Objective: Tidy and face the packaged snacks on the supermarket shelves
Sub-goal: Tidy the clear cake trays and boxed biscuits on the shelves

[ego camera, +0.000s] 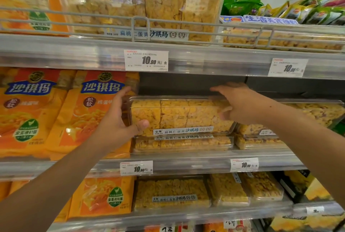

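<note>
On the middle shelf (196, 159), left hand (119, 125) and right hand (237, 102) grip opposite ends of a clear rigid plastic box (179, 114) of crumbly yellow snack blocks, tilted atop an identical flat box (183, 143), beside glossy orange bags (93, 112).

The middle shelf (196, 159) carried big orange snack bags (89, 112) standing on its left side. Just beside them lay a flat clear box (183, 143) of yellow crispy bars, with another clear box (179, 116) stacked on top. More clear boxes (259, 138) lay further right. White price tags (136, 167) were stuck on its front edge.
</note>
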Demonstrator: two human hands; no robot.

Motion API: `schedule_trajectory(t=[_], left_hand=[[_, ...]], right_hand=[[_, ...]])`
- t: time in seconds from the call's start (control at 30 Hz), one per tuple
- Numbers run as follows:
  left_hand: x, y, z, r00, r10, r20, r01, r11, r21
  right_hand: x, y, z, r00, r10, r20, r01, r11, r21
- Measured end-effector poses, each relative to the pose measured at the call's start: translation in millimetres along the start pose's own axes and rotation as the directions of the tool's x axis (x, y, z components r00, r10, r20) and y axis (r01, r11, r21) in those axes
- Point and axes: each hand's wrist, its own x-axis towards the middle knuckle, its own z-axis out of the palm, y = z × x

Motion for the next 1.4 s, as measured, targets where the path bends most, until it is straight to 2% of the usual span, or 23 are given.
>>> schedule_trajectory(t=[0.4, 0.53, 0.6, 0.67, 0.7, 0.77, 0.9, 1.0, 1.07, 1.17, 1.3, 1.4], left_hand=[[4, 5, -1, 0.998, 0.054, 0.012, -0.054, 0.998, -0.018], [1, 4, -2, 0.997, 0.069, 0.016, -0.071, 0.989, 0.133], [-2, 12, 2, 0.975, 0.22, -0.029, -0.195, 0.912, 0.362], [-4, 24, 8, 0.865, 0.501, 0.037, -0.432, 0.706, 0.561], [-5, 30, 12, 0.788, 0.606, 0.105, -0.539, 0.599, 0.593], [-6, 44, 22, 0.662, 0.714, 0.228, -0.688, 0.458, 0.564], [6, 86, 41, 0.527, 0.794, 0.304, -0.804, 0.349, 0.482], [26, 123, 59, 0.458, 0.826, 0.328, -0.825, 0.258, 0.503], [41, 142, 73, 0.467, 0.811, 0.353, -0.806, 0.226, 0.547], [62, 160, 96, 0.563, 0.743, 0.361, -0.721, 0.229, 0.655], [83, 167, 122, 0.708, 0.63, 0.318, -0.57, 0.246, 0.784], [91, 163, 134, 0.753, 0.612, 0.242, -0.469, 0.242, 0.85]], right_hand=[[-2, -5, -2, 1.0, -0.005, -0.014, 0.005, 1.0, 0.006], [-3, -3, -1, 1.0, -0.002, -0.022, 0.003, 1.0, 0.017], [-4, -2, 1, 0.999, -0.009, -0.049, 0.01, 1.0, 0.018], [-8, -2, 3, 0.996, -0.02, -0.085, 0.022, 0.999, 0.025], [-11, -2, 3, 0.994, -0.025, -0.111, 0.03, 0.999, 0.036], [-21, -2, 3, 0.985, -0.042, -0.167, 0.053, 0.997, 0.061], [-53, 6, -11, 0.94, -0.068, -0.335, 0.099, 0.992, 0.077], [-75, 20, -31, 0.874, 0.002, -0.486, 0.072, 0.988, 0.135], [-85, 32, -42, 0.834, 0.078, -0.545, 0.029, 0.982, 0.186], [-88, 52, -56, 0.802, 0.128, -0.584, -0.019, 0.982, 0.189], [-79, 81, -66, 0.793, 0.11, -0.599, -0.063, 0.993, 0.098], [-68, 98, -72, 0.766, 0.029, -0.642, -0.034, 0.999, 0.005]])
